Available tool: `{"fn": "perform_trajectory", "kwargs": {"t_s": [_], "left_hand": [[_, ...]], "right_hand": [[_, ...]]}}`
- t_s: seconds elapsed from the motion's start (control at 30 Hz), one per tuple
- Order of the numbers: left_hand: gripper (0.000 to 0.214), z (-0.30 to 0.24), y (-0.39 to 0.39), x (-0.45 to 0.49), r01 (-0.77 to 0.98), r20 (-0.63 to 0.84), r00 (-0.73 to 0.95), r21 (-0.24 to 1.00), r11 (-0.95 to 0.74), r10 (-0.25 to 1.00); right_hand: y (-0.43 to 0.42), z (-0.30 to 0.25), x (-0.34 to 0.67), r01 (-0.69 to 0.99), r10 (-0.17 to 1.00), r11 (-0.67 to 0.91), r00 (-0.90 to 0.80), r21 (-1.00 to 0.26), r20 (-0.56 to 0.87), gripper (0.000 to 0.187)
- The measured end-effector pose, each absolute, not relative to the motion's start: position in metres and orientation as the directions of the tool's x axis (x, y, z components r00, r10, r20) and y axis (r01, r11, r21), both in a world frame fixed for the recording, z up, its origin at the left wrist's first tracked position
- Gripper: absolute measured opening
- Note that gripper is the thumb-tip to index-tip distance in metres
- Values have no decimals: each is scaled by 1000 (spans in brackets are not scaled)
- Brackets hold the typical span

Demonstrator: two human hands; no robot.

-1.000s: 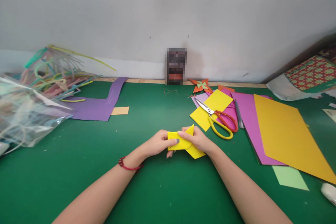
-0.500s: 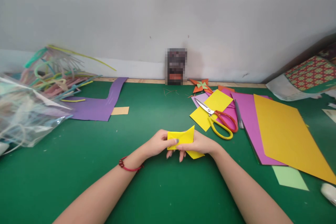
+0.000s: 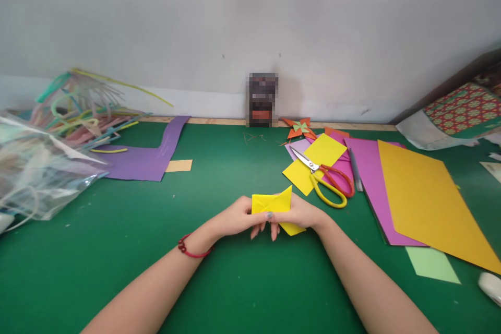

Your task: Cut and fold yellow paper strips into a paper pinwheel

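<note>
A folded piece of yellow paper point(image 3: 270, 202) is held between both hands above the green tabletop. One pointed corner sticks up at its right and another flap hangs below on the right. My left hand point(image 3: 237, 216) grips its left side, thumb across the front and fingers behind. My right hand point(image 3: 303, 213) is closed on the right side, its thumb meeting the left thumb near the paper's lower middle. Fingertips show below the paper; the rest of the fingers are hidden behind it.
Scissors point(image 3: 313, 166) with red and yellow handles lie on yellow sheets point(image 3: 324, 148) beyond my right hand. A pen point(image 3: 355, 169), magenta paper point(image 3: 362, 167) and orange-yellow paper point(image 3: 434, 198) lie at right. An orange pinwheel shape point(image 3: 300, 127) rests near the wall. Purple paper point(image 3: 141, 162) and a plastic bag point(image 3: 43, 177) are left.
My left thumb has slid right and down along the paper, now touching the right thumb. The paper has shifted very slightly; both hands still hold it.
</note>
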State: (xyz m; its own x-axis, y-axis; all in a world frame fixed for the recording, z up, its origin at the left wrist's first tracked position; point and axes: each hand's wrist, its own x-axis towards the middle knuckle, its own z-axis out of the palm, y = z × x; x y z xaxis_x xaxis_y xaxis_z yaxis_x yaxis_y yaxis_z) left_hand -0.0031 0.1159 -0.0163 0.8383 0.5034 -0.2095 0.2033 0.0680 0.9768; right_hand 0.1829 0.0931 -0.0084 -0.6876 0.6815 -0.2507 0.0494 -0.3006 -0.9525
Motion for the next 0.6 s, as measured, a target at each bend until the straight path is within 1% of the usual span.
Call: {"fn": "perform_trajectory", "kwargs": {"t_s": [0.1, 0.23, 0.4, 0.6], "left_hand": [[46, -15, 117, -3, 204, -224, 831, 974, 96, 510], [46, -17, 117, -2, 172, -229, 808, 973, 154, 543], [49, -20, 117, -2, 148, -225, 788, 973, 178, 573], [49, -18, 119, -3, 128, -237, 752, 968, 217, 615]], "right_hand": [[94, -10, 183, 56, 682, -284, -690, -957, -242, 32], [95, -10, 183, 78, 682, -266, -689, -961, -244, 31], [97, -6, 181, 86, 660, -263, -711, -961, -244, 31], [97, -7, 180, 128, 750, -229, -609, -965, -258, 26]]}}
